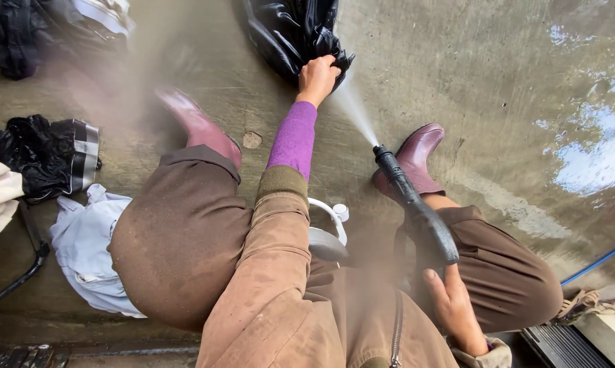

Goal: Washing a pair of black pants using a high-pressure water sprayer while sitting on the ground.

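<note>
Right now our left hand (318, 76) is clenched on a corner of the black plastic sheet (290, 31) lying on the wet concrete ahead; it looks light, floppy and slick, best bunched at the edge, while our right hand (454, 303) wraps the spray wand (416, 208)

You crouched on the concrete floor (471, 82) with one boot (200, 127) to your left and the other boot (416, 158) to your right. Ahead of you lay a plastic bag (287, 31), with your left hand (317, 77) on its near edge. Your right hand (451, 303) sat close to your body, holding the spray wand (416, 208), which pointed forward between bag and right boot. A bundle of clothing (82, 252) lay at your left, with a second bag (41, 153) just beyond it. A hose (597, 262) ran off at far right.
</note>
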